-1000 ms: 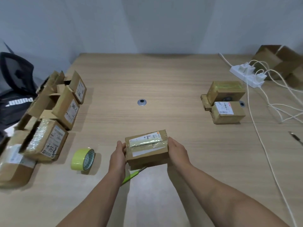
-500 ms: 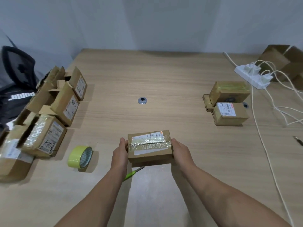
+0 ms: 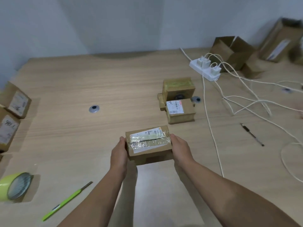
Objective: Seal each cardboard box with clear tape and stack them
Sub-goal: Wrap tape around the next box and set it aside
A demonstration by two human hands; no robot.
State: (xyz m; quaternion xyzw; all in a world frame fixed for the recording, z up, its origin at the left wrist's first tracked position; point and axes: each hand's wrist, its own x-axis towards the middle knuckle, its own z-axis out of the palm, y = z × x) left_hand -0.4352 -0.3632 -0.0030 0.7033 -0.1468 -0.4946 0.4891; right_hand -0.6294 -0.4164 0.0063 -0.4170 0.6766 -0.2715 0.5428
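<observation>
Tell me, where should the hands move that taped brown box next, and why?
The left hand and right hand grip the brown cardboard box by its ends, and clear tape already crosses its top seam. So probably carry it forward and right onto the small taped cardboard boxes near the white power strip, which look like the finished pile.

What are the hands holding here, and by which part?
The taped brown cardboard box, gripped at its two short ends: left hand on one, right hand on the other.
</observation>
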